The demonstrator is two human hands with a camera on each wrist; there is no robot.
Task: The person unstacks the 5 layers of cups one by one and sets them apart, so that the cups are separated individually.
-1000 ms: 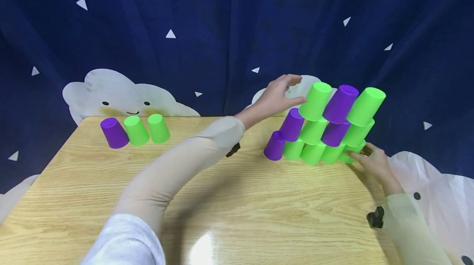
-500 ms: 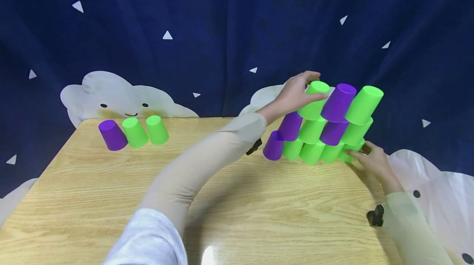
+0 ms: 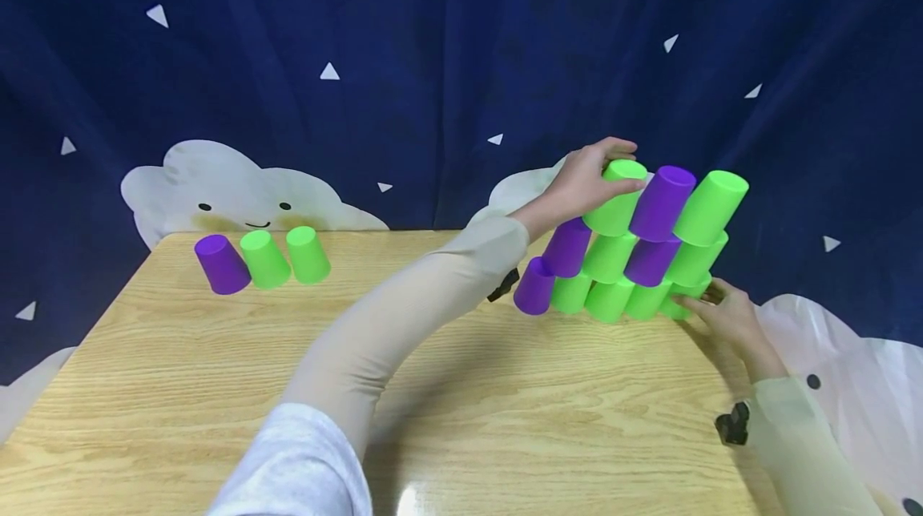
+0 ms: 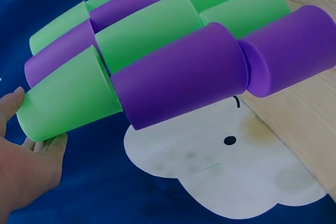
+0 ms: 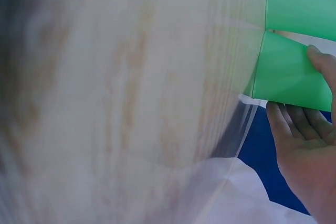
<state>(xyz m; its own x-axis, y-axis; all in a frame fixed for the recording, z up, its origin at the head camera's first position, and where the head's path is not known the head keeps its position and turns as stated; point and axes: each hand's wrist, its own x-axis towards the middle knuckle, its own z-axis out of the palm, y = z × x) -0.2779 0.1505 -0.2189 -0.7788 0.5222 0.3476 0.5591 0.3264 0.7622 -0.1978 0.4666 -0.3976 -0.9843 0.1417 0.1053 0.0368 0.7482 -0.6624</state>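
Upside-down green and purple cups stand stacked in three rows at the right of the table. My left hand [image 3: 580, 181] holds the top row's left green cup [image 3: 610, 216], thumb in front and fingers behind; in the left wrist view, thumb and fingers touch this cup [image 4: 68, 100] near its narrow end. Right of it are a purple cup [image 3: 662, 205] and another green cup [image 3: 712, 208]. Low at the stack's right end, my right hand [image 3: 734, 322] grips the bottom green cup [image 5: 286, 77] between thumb and fingers. Part of that cup is hidden by the hand in the head view.
At the table's back left stand a purple cup [image 3: 222, 266] and two green cups, a near green cup [image 3: 265, 261] and a farther green cup [image 3: 308, 257]. Behind the wooden table [image 3: 577, 420] hangs a dark blue curtain [image 3: 360, 3] with white clouds.
My left hand has moved right, from beside the top-left green cup to around it. The right hand stays at the bottom-right green cup, and the stack stands as before.
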